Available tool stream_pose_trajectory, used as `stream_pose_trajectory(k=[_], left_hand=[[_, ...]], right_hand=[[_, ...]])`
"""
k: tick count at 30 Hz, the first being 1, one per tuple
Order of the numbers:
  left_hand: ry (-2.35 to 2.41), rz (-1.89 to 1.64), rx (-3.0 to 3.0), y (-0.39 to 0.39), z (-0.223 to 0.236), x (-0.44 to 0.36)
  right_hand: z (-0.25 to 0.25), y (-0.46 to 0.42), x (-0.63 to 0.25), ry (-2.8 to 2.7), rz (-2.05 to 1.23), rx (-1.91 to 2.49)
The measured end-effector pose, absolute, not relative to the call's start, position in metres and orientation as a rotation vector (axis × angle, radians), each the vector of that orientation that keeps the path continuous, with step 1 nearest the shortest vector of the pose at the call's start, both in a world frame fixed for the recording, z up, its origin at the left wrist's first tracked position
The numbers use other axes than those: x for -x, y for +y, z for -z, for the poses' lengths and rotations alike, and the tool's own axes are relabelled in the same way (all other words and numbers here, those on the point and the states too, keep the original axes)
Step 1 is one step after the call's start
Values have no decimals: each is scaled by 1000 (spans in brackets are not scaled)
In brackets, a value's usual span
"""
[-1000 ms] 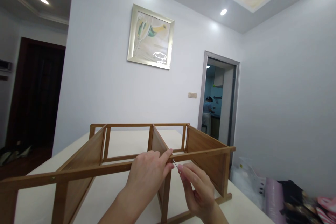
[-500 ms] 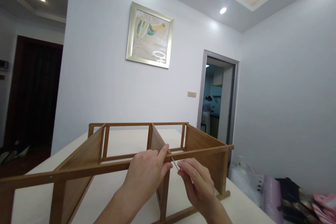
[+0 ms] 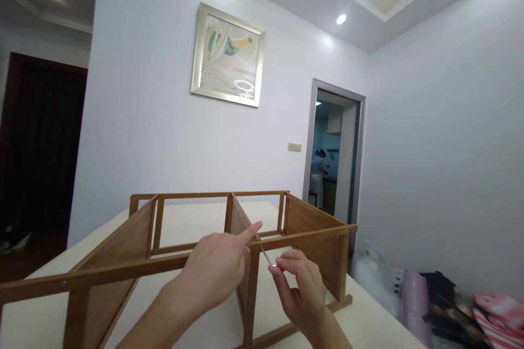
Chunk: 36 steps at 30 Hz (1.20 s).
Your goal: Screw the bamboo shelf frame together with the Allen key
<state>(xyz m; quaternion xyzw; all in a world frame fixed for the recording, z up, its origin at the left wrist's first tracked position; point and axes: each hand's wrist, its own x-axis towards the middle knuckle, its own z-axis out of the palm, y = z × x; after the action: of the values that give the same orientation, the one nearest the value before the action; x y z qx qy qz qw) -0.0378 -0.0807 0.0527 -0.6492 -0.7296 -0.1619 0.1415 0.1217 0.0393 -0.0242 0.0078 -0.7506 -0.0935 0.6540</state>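
Note:
A brown wooden shelf rack lies on its side, with its panels standing on edge. My left hand is closed over the near rail where the middle panel meets it; the index finger points out past the rail, and the thumb is mostly hidden. Between the thumb and fingers of my right hand is a thin metal hex key. The key's tip meets the rail at the middle joint, just right of my left hand. Whatever fastener sits there is too small to make out.
Under the rack is a cream table. Beyond its right edge lie a purple roll, clear plastic wrapping, dark items and a pink striped cloth. Through the doorway a person stands at a counter.
My left index finger has stretched further out past the rail, and its thumb has drawn back from the key. The right hand's grip on the key has shifted slightly. The view has turned slightly right.

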Motion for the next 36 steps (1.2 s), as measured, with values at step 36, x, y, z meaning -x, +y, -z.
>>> stream_pose_trajectory(k=[36], left_hand=[[-2396,545,2730,-33,-91,122]], right_hand=[[28,34,-116,-1655,157,-26]])
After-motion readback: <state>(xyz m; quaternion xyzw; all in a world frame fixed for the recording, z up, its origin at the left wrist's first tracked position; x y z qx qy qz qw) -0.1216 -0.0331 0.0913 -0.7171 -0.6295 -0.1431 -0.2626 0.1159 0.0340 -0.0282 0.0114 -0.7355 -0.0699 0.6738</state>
